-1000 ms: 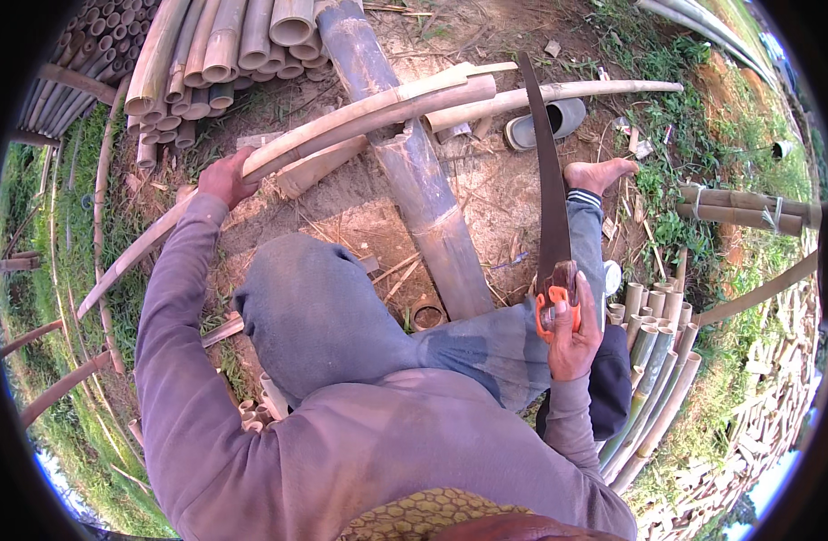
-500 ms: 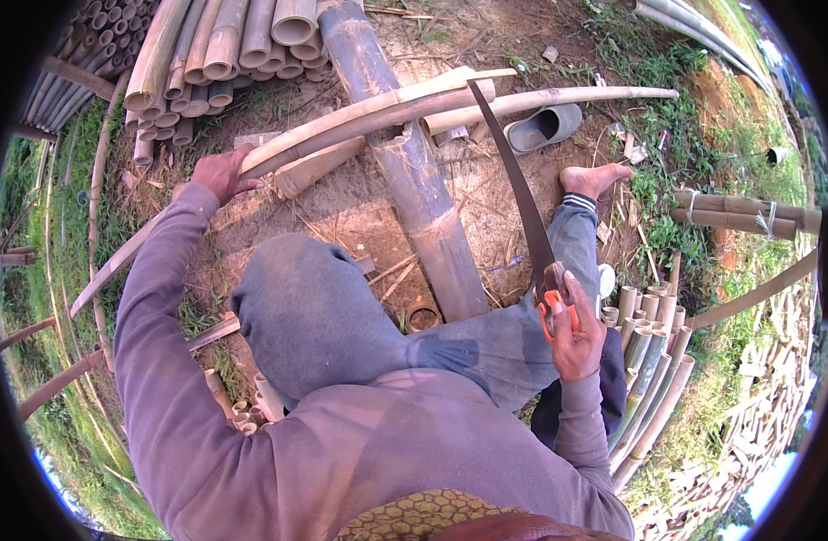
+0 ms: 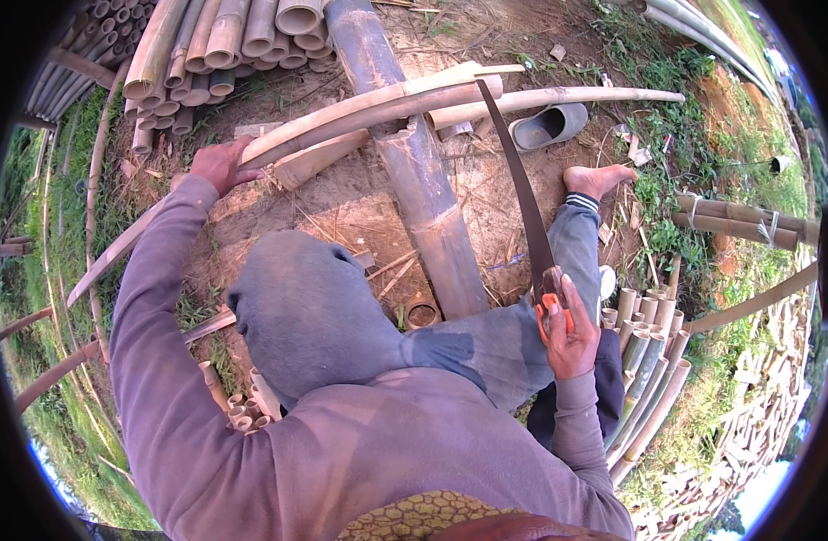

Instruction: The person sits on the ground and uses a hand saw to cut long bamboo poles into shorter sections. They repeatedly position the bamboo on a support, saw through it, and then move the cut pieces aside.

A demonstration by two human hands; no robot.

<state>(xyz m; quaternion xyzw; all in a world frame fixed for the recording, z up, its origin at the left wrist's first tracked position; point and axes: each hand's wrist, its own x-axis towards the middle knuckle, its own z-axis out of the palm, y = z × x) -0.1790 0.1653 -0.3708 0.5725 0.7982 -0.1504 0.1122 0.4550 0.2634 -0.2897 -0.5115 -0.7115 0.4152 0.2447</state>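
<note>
Orange-handled saw (image 3: 527, 200), dark, tapering, in right hand (image 3: 571, 340); left hand (image 3: 218, 169) grips pale bamboo (image 3: 364, 112).

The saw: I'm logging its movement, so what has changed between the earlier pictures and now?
The saw's blade has swung, its tip going left, to the right-hand end of the bamboo lengths. Nothing was grasped or released: right hand still on the saw, left hand on the bamboo.
</note>
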